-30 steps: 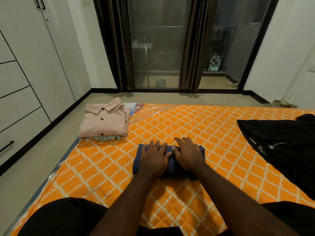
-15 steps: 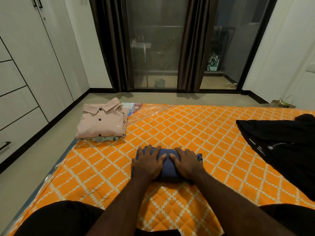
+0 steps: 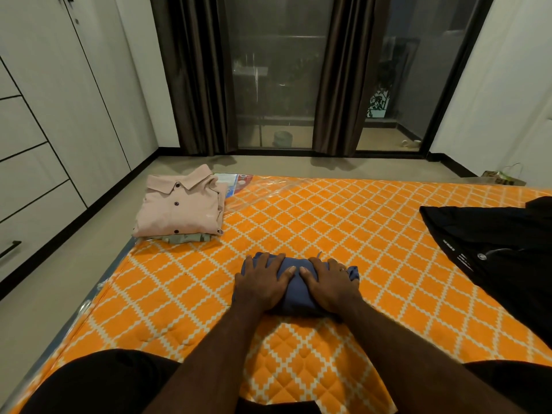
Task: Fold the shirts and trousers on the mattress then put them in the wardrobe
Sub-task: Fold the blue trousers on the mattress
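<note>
Navy-blue folded cloth bundle [image 3: 294,294] (small, thick) lies on the orange quilted mattress [image 3: 328,222]; left hand [image 3: 261,283] and right hand [image 3: 330,286] press it, grip flat, uncurled.

Mattress [image 3: 328,222]: orange with a white lattice, lying on the floor [image 3: 74,279].
Far left corner: folded pink shirt [image 3: 179,210] atop a green garment [image 3: 188,238].
Middle: folded blue bundle [image 3: 294,289].
Right edge: black garment [image 3: 493,249], spread out.

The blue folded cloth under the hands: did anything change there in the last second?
Very little. The left hand and right hand eased slightly apart on the blue cloth, baring a little more of it between them. Nothing was taken hold of or let go; both palms still press it flat. The pink shirt and black garment stayed put.
</note>
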{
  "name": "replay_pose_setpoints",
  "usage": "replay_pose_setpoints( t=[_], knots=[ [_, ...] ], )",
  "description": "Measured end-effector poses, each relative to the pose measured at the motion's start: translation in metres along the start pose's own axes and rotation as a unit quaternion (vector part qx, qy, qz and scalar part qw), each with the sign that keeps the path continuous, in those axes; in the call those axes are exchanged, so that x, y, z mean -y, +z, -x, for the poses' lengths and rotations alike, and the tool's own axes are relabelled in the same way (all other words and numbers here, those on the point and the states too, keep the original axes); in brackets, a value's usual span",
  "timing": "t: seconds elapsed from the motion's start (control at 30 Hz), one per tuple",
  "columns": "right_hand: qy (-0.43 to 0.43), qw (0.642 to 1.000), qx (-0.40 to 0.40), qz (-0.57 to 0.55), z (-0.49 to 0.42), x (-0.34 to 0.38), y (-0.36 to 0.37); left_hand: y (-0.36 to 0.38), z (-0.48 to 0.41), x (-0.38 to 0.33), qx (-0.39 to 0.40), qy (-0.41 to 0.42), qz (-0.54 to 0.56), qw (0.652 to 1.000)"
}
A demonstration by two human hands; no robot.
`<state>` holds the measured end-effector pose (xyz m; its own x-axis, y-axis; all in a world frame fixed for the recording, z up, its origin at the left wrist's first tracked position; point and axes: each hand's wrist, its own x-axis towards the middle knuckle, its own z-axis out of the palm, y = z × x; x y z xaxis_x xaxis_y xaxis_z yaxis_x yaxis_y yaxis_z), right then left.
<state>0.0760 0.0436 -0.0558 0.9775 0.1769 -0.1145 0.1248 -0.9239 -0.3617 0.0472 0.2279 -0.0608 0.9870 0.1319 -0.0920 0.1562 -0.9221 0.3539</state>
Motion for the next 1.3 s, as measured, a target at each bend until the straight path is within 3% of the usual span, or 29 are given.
replay_pose_setpoints(
  t=[0.2, 0.3, 0.4, 0.53, 0.7, 0.83, 0.9, 1.0, 1.07, 1.17, 1.3],
  knots=[
    [0.002, 1.000, 0.001, -0.009, -0.003, -0.001, 0.003, -0.001, -0.002, 0.002, -0.004, 0.010, 0.003, 1.000],
    [0.019, 1.000, -0.011, -0.011, -0.002, -0.002, 0.005, 0.000, 0.001, 0.003, -0.061, -0.001, 0.037, 0.997],
    [0.038, 0.999, -0.024, 0.010, -0.003, 0.000, 0.002, -0.005, 0.003, -0.005, -0.132, -0.085, 0.070, 0.985],
    [0.003, 1.000, 0.005, -0.005, -0.009, -0.006, -0.008, -0.016, 0.005, -0.009, -0.088, -0.222, 0.093, 0.967],
    [-0.001, 0.998, 0.062, -0.012, -0.014, -0.011, -0.021, -0.016, 0.000, 0.006, -0.074, -0.186, 0.145, 0.969],
    [0.006, 0.990, 0.123, -0.066, -0.013, -0.013, -0.027, -0.023, 0.000, 0.019, -0.140, -0.120, 0.269, 0.945],
    [0.006, 0.983, 0.158, -0.088, -0.013, -0.012, -0.028, -0.029, 0.002, 0.022, -0.185, -0.131, 0.307, 0.924],
    [0.013, 0.978, 0.171, -0.119, -0.013, -0.008, -0.019, -0.030, 0.006, 0.017, -0.219, -0.208, 0.228, 0.926],
    [0.027, 0.977, 0.152, -0.149, -0.011, -0.001, -0.013, -0.028, 0.011, 0.011, -0.205, -0.261, 0.200, 0.922],
    [0.050, 0.970, 0.118, -0.205, -0.007, 0.008, -0.002, -0.028, 0.016, 0.007, -0.157, -0.316, 0.306, 0.884],
    [0.086, 0.943, 0.088, -0.310, 0.005, 0.026, 0.014, -0.025, 0.018, 0.008, -0.084, -0.304, 0.409, 0.856]
  ],
)
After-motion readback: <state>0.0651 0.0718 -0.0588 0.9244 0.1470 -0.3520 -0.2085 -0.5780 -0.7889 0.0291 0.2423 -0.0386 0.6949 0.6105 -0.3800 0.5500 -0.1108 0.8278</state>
